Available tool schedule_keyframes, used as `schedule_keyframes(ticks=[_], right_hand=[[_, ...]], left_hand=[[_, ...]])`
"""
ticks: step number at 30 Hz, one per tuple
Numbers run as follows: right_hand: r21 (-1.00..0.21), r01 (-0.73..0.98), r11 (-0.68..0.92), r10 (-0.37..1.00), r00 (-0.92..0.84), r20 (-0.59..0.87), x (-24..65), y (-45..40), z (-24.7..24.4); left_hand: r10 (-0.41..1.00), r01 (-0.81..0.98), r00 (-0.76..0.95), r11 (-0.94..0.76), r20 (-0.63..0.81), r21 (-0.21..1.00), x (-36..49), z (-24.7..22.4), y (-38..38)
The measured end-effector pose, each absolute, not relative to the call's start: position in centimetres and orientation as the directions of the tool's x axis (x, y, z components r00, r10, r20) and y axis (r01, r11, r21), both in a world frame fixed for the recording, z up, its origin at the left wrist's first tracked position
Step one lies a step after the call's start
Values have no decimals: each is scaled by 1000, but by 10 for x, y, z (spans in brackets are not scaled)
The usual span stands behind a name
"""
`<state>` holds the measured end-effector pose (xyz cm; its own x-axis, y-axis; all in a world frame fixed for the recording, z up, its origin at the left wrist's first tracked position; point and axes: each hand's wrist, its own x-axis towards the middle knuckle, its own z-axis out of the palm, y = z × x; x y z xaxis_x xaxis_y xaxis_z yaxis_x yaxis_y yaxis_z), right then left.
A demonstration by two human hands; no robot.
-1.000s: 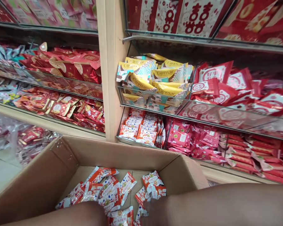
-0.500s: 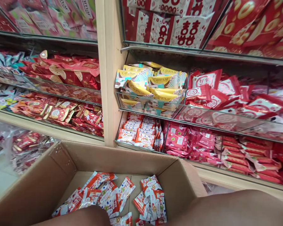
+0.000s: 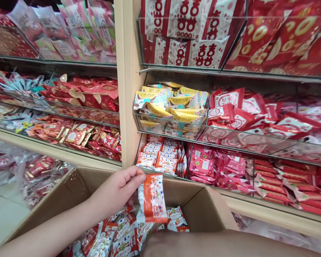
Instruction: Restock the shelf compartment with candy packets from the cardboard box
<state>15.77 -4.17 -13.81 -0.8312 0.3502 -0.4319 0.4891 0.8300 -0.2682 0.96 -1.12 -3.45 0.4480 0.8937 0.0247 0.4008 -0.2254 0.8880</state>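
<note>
My left hand (image 3: 125, 185) pinches one orange-and-white packet (image 3: 152, 200) by its upper left corner, above the cardboard box (image 3: 216, 210). Low in the view, my right hand (image 3: 156, 242) is blurred and dark over the packets in the box; its fingers cannot be made out. More orange-and-white packets (image 3: 124, 246) lie loose on the box floor. Just beyond the box, similar packets (image 3: 166, 162) stand in rows in the bottom shelf compartment.
Yellow packets (image 3: 183, 103) fill the compartment above, with red-and-white ones (image 3: 227, 101) to their right. Pink packets (image 3: 202, 162) share the bottom shelf. A wooden upright (image 3: 127, 89) divides the shelves. Plastic bags of packets (image 3: 40, 171) lie on the floor at left.
My left hand has risen from the lower part of the box with a packet in it. My right forearm sits lower, and the shelves appear slightly lower in view.
</note>
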Motion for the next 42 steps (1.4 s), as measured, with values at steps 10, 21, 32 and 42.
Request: schedule_keyframes(ticks=[10, 21, 32, 42], right_hand=[[-941, -212, -265, 815, -571, -100, 175, -26, -75], [-984, -172, 56, 931, -346, 114, 164, -41, -58], [-994, -107, 17, 959, -280, 47, 172, -38, -60], [-962, -274, -7, 934, -346, 92, 192, -29, -50]], left_hand=[[955, 310, 220, -262, 199, 914, 6, -34, -9], [953, 210, 256, -217, 160, 953, 17, -34, -17], [443, 486, 757, -873, 480, 39, 1, -38, -26], [824, 327, 500, -465, 267, 822, 5, -30, -23]])
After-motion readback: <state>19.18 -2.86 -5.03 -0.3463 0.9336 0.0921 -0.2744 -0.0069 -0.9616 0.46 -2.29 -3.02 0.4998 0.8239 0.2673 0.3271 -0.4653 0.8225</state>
